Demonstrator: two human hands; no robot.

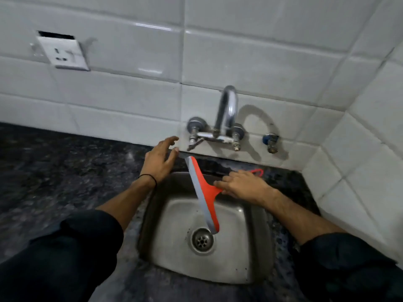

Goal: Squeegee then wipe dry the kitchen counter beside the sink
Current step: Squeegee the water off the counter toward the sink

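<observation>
Your left hand [160, 159] hovers open, fingers spread, over the dark worktop [65, 166] near the tap [226, 112]. The orange squeegee [204, 192] lies across the sink [257, 243], blade over the basin. Your right hand [244, 185] covers its handle; grip unclear.

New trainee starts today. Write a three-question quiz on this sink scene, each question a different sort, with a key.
1. True or false: the squeegee lies flat on the counter, left of the sink.
2. Which hand grips the squeegee's handle? A) left hand B) right hand C) neither
3. Fill in: the squeegee's lower end hangs just above the ____.

Key
1. False: it is held over the sink.
2. B; the left hand is open and empty, near the tap.
3. Drain.
</observation>
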